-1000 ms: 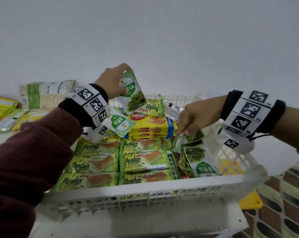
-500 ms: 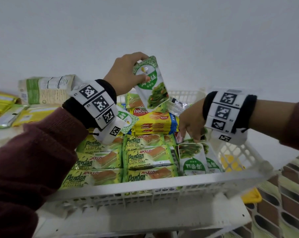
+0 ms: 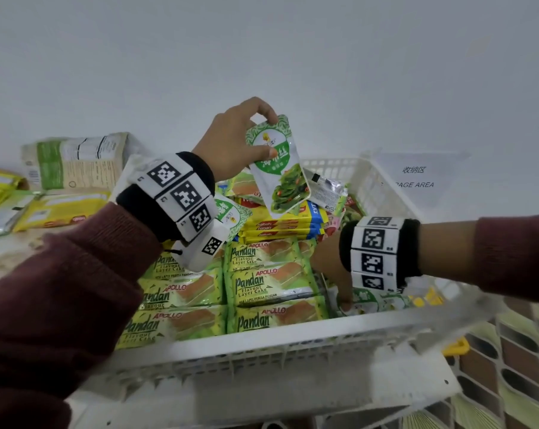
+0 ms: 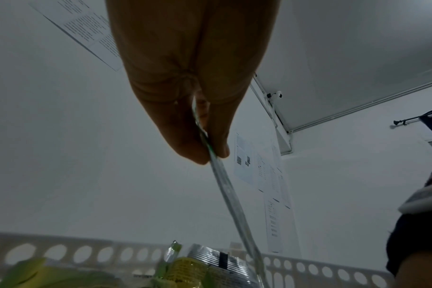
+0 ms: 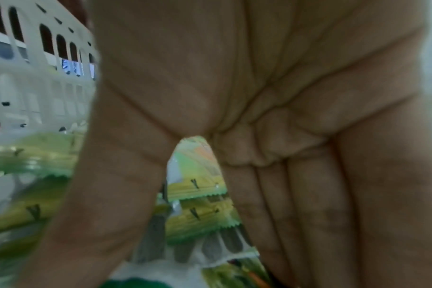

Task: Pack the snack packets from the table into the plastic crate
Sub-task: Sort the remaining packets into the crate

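Observation:
A white plastic crate (image 3: pixel 293 342) stands in front of me, filled with snack packets. My left hand (image 3: pixel 266 134) pinches the top of a green-and-white seaweed snack packet (image 3: pixel 280 178) between thumb and fingers and holds it upright above the back of the crate. The left wrist view shows that packet (image 4: pixel 232 204) edge-on below the pinching fingertips (image 4: pixel 197 154). My right hand (image 3: pixel 344 300) reaches down into the crate's front right corner. Its straight fingers (image 5: pixel 308 214) press on a similar green-and-white packet (image 3: pixel 367 301) lying there.
Rows of green Pandan cake packets (image 3: pixel 262 280) and stacked yellow Nabati wafers (image 3: pixel 280 224) fill the crate. More packets (image 3: pixel 76 162) and yellow ones (image 3: pixel 54 209) lie on the table at the left. A storage-area sign (image 3: pixel 417 178) sits behind the crate.
My left hand has raised the seaweed packet higher and to the right. My right hand has moved down and forward to the crate's front right corner, onto the packet lying there.

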Tool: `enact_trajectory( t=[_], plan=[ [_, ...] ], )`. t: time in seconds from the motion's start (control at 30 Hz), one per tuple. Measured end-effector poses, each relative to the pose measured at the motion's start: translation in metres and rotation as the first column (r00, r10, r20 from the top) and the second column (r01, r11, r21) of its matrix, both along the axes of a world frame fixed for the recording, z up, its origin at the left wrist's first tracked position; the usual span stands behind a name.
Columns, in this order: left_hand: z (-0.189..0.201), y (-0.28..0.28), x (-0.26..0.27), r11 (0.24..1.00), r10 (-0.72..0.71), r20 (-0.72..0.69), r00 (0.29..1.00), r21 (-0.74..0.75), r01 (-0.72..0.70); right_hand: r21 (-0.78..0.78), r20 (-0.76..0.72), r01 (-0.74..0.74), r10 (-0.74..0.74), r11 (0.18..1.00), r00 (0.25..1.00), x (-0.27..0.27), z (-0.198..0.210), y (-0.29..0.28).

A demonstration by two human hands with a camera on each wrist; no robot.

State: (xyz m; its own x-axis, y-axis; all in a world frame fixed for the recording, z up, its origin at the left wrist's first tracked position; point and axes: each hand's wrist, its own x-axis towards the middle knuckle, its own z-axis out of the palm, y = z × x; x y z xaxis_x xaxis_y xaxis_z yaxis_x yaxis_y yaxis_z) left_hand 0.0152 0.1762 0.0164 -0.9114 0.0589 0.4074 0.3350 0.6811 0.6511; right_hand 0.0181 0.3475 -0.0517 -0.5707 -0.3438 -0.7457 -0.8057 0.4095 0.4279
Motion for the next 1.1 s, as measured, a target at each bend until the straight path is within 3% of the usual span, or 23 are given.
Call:
enact_trajectory(
  t=[0.17,0.3,0.4,0.5,0.6,0.67,0.8,0.83,0.93,1.1],
  plan=[
    [-0.003,0.006,-0.003,0.995,-0.022,-0.030,0.999,-0.102,0.018,-0.032,0.125,-0.004,0.008,0.999,0.992,-0.012,0.009,0.011],
    [0.006,0.019,-0.003,0.989,-0.083,0.014,0.996,-0.123,0.084,-0.339,0.231,0.198,-0.122,0.920,0.965,-0.025,0.052,0.027],
    [0.016,0.039,-0.005,0.969,-0.180,0.124,0.976,-0.148,0.197,-0.509,0.140,0.234,-0.188,0.828,0.972,-0.040,0.090,0.049],
    [0.014,0.071,-0.008,0.919,-0.253,0.266,0.930,-0.233,0.317,-0.552,0.002,0.250,-0.299,0.795,0.954,-0.050,0.109,0.080],
    [-0.003,0.105,-0.015,0.899,-0.285,0.420,0.862,-0.194,0.392,-0.551,-0.085,0.315,-0.428,0.773,0.900,-0.051,0.105,0.112],
    [-0.018,0.124,-0.019,0.893,-0.275,0.492,0.826,-0.187,0.409,-0.549,-0.086,0.359,-0.479,0.755,0.874,-0.051,0.092,0.127],
    [-0.043,0.154,-0.017,0.880,-0.262,0.623,0.737,-0.160,0.448,-0.623,0.055,0.431,-0.512,0.653,0.857,-0.054,0.074,0.150],
    [-0.048,0.161,-0.015,0.858,-0.235,0.647,0.725,-0.212,0.468,-0.634,0.073,0.438,-0.514,0.637,0.855,-0.054,0.072,0.152],
    [-0.070,0.175,-0.014,0.730,-0.112,0.619,0.777,-0.479,0.487,-0.648,0.092,0.432,-0.499,0.627,0.862,-0.052,0.070,0.154],
    [-0.087,0.182,-0.004,0.536,0.055,0.550,0.833,-0.720,0.441,-0.662,0.115,0.451,-0.513,0.599,0.851,-0.054,0.069,0.153]
  ],
)
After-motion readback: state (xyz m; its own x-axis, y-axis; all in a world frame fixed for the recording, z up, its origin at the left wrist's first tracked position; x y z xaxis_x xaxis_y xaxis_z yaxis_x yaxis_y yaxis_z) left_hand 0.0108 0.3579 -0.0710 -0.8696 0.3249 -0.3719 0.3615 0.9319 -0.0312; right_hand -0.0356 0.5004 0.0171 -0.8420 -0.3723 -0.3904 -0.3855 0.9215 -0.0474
